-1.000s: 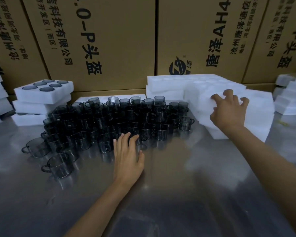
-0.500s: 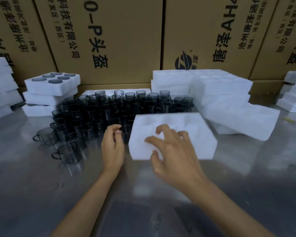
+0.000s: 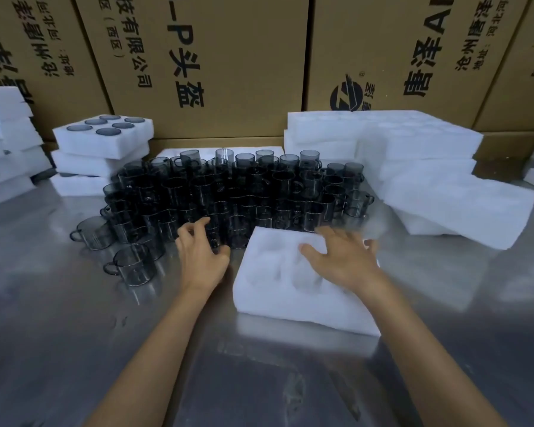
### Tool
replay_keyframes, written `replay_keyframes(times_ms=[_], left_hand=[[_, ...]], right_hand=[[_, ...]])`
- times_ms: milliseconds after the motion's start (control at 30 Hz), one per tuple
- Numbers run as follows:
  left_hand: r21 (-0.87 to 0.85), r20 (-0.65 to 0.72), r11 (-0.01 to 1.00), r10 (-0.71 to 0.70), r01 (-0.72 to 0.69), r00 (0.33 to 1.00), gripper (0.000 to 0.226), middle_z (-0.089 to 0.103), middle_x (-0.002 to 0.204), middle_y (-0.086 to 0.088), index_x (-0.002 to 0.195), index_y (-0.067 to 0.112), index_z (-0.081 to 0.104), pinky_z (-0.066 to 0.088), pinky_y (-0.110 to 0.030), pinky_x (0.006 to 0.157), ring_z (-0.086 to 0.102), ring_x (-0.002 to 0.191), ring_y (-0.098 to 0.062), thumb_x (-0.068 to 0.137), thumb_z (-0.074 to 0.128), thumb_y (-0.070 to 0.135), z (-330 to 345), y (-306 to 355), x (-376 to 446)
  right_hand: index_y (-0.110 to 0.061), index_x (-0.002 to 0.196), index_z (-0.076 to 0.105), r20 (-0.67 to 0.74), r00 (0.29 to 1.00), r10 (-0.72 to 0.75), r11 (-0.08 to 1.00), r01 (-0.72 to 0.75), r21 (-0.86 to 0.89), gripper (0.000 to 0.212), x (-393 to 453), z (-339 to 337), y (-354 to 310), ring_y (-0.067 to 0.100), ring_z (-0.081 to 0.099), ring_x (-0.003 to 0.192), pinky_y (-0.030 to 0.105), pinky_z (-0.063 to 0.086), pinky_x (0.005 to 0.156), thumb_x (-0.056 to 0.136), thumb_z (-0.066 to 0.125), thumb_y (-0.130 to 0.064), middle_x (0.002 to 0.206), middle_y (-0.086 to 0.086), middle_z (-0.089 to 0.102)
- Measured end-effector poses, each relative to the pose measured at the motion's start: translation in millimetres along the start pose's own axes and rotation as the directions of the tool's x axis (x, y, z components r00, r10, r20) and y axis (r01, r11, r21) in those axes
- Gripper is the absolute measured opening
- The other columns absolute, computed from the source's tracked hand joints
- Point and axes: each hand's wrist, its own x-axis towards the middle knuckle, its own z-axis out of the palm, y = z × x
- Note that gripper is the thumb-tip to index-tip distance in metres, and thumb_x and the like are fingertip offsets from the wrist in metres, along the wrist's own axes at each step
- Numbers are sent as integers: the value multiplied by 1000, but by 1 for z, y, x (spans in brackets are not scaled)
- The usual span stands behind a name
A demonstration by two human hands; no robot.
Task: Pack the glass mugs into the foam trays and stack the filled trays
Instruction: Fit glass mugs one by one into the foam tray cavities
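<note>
Head view shows the foam tray [image 3: 293, 291] now lying flat on the steel tabletop [image 3: 59, 349], pockets up; half a second ago it was tipped on edge under the right hand, and a second ago that hand was off at the pile of empty trays [image 3: 429, 180] on the right. The right hand [image 3: 341, 260] rests on top of the tray with fingers spread and nearly straight, gripping nothing. The left hand [image 3: 201, 257], which lay flat on the tabletop a second ago, is curled round a front-row mug [image 3: 216, 238] just left of the tray. Behind it stands the crowd of dark glass mugs [image 3: 238, 189], too many and too overlapped to count; two more [image 3: 117, 248] sit apart at the front left. One tray lies by the hands, four pockets plainly showing, the rest hidden. At back left is a stack of three trays [image 3: 102, 155], the top one holding six mugs. More foam [image 3: 3, 143] is piled at the left edge, with cardboard cartons [image 3: 228, 57] behind.
</note>
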Motion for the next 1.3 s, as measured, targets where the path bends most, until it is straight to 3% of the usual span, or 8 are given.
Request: replay_keyframes(times_ms=[233, 433, 533, 667, 800, 900, 1133, 1300], left_hand=[[-40, -21, 999, -32, 31, 999, 22, 47, 129, -5, 107, 15, 54, 38, -28, 85, 52, 107, -23, 91, 68, 17, -4, -11, 6], [-142, -147, 987, 56, -77, 988, 20, 50, 118, 5, 95, 20, 58, 46, -34, 96, 53, 111, -17, 85, 74, 14, -14, -3, 7], [-268, -204, 950, 108, -162, 973, 29, 52, 114, 13, 98, 29, 57, 48, -20, 85, 54, 104, -3, 82, 76, 14, -24, 14, 1], [-513, -18, 846, 159, -146, 987, 56, 55, 116, 33, 120, 40, 49, 45, -5, 78, 56, 106, 11, 80, 80, 18, -35, 45, -13], [-611, 118, 764, 346, -206, 931, 66, 54, 129, 30, 133, 36, 46, 44, -10, 92, 49, 126, 5, 81, 79, 10, -35, 67, -31], [-626, 179, 735, 461, -261, 869, 70, 56, 133, 23, 139, 30, 44, 44, -17, 100, 51, 129, -4, 83, 74, 0, -32, 76, -40], [-535, 171, 757, 533, -376, 829, 75, 55, 129, 20, 139, 33, 44, 42, -13, 101, 51, 127, 1, 81, 71, -5, -33, 80, -44], [-627, 320, 754, 477, -194, 819, 68, 60, 127, 13, 135, 24, 49, 46, -24, 103, 53, 127, -7, 81, 68, -13, -43, 72, -32]], right_hand=[[-37, 135, 48, -103, 988, -117, 992, 120, 24, 47, -2, 7, 4, 19, 35, 134, 41, 16, 113, 91, 46, -52, 137, -8, 52], [-39, 132, 50, -89, 983, -161, 982, 169, 83, 44, 0, 7, 5, 11, 32, 135, 35, 9, 111, 90, 50, -52, 135, -13, 51], [-38, 134, 53, -147, 980, -130, 974, 155, 168, 42, 3, 10, 7, 10, 35, 134, 35, 12, 111, 93, 53, -49, 135, -13, 54], [-36, 133, 55, -334, 935, -124, 858, 270, 437, 44, 0, 5, 7, 3, 43, 129, 33, 30, 113, 90, 64, -38, 131, -18, 58], [-44, 143, 42, -316, 903, -290, 631, 429, 647, 64, -16, -1, -4, -5, 44, 132, 27, 38, 110, 91, 68, -18, 139, -28, 50], [-43, 147, 37, -316, 873, -372, 550, 481, 683, 73, -25, 1, -12, -2, 45, 133, 19, 39, 108, 90, 70, -13, 144, -27, 47], [-30, 139, 49, -413, 834, -367, 579, 552, 600, 64, -29, 2, -16, 11, 53, 128, 39, 45, 107, 85, 76, -11, 136, -17, 56], [-28, 129, 55, -375, 861, -344, 583, 509, 633, 58, -21, 3, -19, 10, 60, 115, 34, 48, 100, 79, 82, -18, 120, -16, 65]])
